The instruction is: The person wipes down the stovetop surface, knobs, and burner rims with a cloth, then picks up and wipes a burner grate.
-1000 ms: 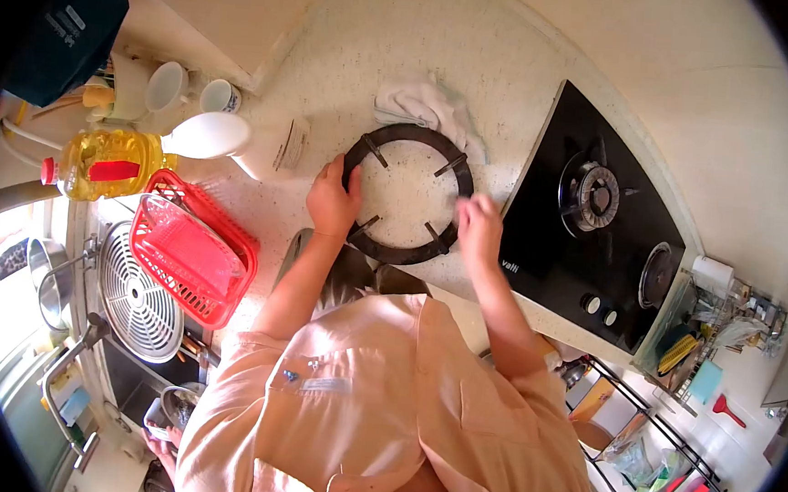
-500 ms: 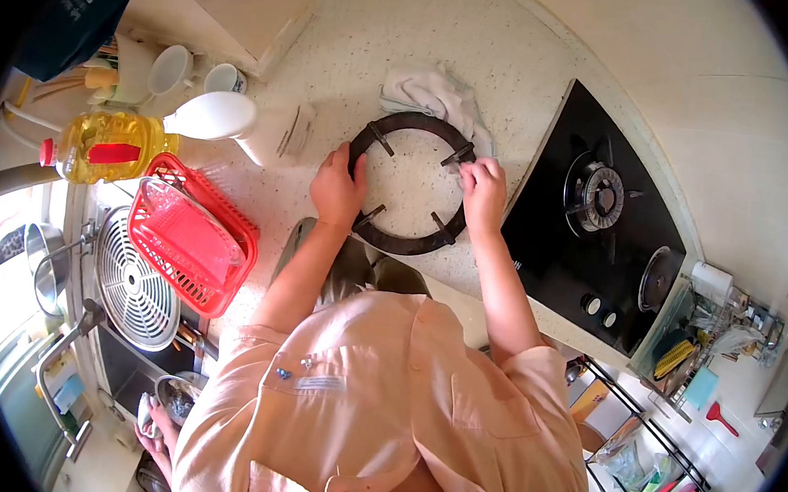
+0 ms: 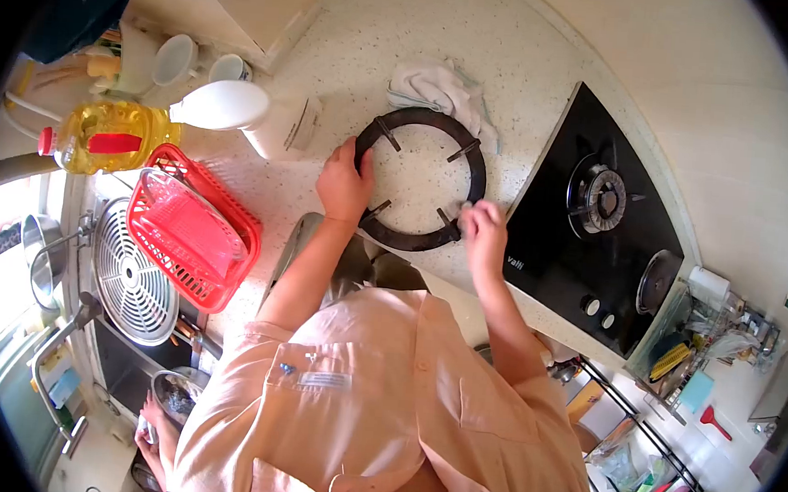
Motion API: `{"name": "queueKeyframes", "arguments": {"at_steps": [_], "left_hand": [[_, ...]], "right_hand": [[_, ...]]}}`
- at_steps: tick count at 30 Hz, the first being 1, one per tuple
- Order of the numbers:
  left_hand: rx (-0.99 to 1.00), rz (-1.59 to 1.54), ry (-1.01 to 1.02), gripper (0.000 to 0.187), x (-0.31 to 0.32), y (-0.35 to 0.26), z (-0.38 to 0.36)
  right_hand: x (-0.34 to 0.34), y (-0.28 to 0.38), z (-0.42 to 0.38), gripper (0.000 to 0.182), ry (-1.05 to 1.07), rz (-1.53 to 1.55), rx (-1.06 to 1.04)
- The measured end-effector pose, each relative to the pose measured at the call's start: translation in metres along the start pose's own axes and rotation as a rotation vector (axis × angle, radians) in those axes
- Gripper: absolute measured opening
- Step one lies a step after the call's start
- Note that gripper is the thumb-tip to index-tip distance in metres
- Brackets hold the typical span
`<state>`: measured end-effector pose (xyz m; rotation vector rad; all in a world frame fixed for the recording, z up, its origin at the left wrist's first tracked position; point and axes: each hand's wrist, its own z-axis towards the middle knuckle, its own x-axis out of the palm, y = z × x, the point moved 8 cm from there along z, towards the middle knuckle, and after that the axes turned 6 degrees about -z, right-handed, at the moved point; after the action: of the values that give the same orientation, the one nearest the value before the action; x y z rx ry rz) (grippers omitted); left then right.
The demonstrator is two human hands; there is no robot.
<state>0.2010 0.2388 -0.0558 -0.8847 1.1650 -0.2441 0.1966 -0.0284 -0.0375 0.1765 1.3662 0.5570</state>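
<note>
A black ring-shaped pot stand (image 3: 428, 118) with inward prongs is held over the pale speckled counter (image 3: 353, 51). My left hand (image 3: 343, 183) is closed around its left side. At its lower right edge, my right hand (image 3: 484, 229) has curled fingers pinching something small and pale against the ring, too small to make out. Behind the ring lies a crumpled white cloth (image 3: 437, 89). To the right is a black gas hob (image 3: 552, 202), its upper burner (image 3: 603, 198) showing no pot stand around it.
On the left are a red basket (image 3: 227, 280), an oil bottle (image 3: 100, 139), a white container (image 3: 279, 128) and a round steel rack (image 3: 136, 274). Another person's hands (image 3: 155, 426) are at a bowl (image 3: 178, 395), lower left. A wire rack (image 3: 655, 438) stands lower right.
My right hand has moved down along the ring from its upper right to its lower right. The ring has shifted slightly up and right, while my left hand keeps its hold.
</note>
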Motion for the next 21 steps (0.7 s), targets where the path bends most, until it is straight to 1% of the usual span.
{"name": "queueKeyframes", "arguments": {"at_steps": [1,2,3,5,7,8,9,10,11,12,13,14,15,16,17,19,21], "left_hand": [[-0.011,-0.004,-0.001,0.033,0.001,0.0,-0.001],[-0.022,-0.003,-0.013,0.034,0.001,0.001,-0.002],[-0.027,0.0,-0.016,0.034,0.002,0.002,-0.003],[-0.046,-0.001,-0.025,0.034,0.001,-0.001,-0.003],[-0.087,-0.01,-0.024,0.035,0.0,-0.004,-0.004],[-0.049,0.001,-0.075,0.034,-0.003,-0.005,-0.007],[-0.011,0.007,-0.128,0.032,-0.002,-0.004,-0.009],[0.023,0.009,-0.191,0.031,-0.003,-0.006,-0.009],[0.001,-0.013,-0.189,0.031,-0.004,-0.008,-0.008],[-0.021,-0.031,-0.182,0.031,-0.007,-0.009,-0.008],[-0.042,-0.046,-0.173,0.03,-0.009,-0.008,-0.008],[-0.032,-0.041,-0.178,0.03,-0.008,-0.008,-0.009],[-0.021,-0.035,-0.183,0.03,-0.007,-0.006,-0.009],[-0.01,-0.029,-0.187,0.03,-0.006,-0.006,-0.009],[-0.014,-0.007,-0.177,0.03,-0.005,-0.005,-0.01],[-0.021,0.038,-0.161,0.03,-0.003,-0.004,-0.011],[-0.014,0.062,-0.198,0.029,-0.004,-0.007,-0.011]], "right_hand": [[-0.003,0.003,-0.009,0.006,0.02,0.023,0.016],[-0.002,0.0,-0.001,0.007,0.002,0.025,-0.004],[0.001,-0.003,0.015,0.006,0.029,0.007,-0.005],[-0.003,0.004,0.055,0.003,-0.107,-0.05,-0.061],[0.002,-0.01,0.076,0.002,-0.109,0.085,0.028],[0.001,-0.016,0.074,0.003,-0.109,0.149,0.081],[0.003,-0.037,0.064,0.007,-0.101,0.233,0.259],[0.0,-0.053,0.051,0.009,-0.122,0.301,0.394],[-0.005,-0.063,0.032,0.01,-0.139,0.371,0.526],[-0.017,-0.052,0.017,0.012,-0.131,0.425,0.554],[-0.013,-0.048,-0.003,0.016,-0.057,0.351,0.449],[-0.021,-0.017,-0.016,0.023,0.017,0.415,0.437],[-0.019,0.002,-0.029,0.028,0.07,0.325,0.314],[-0.017,0.019,-0.039,0.026,0.033,0.241,0.188],[-0.016,0.03,-0.043,0.027,0.037,0.1,0.115],[-0.001,0.033,-0.042,0.021,0.058,-0.093,0.02],[0.003,0.043,-0.027,0.016,0.031,-0.231,-0.062]]}}
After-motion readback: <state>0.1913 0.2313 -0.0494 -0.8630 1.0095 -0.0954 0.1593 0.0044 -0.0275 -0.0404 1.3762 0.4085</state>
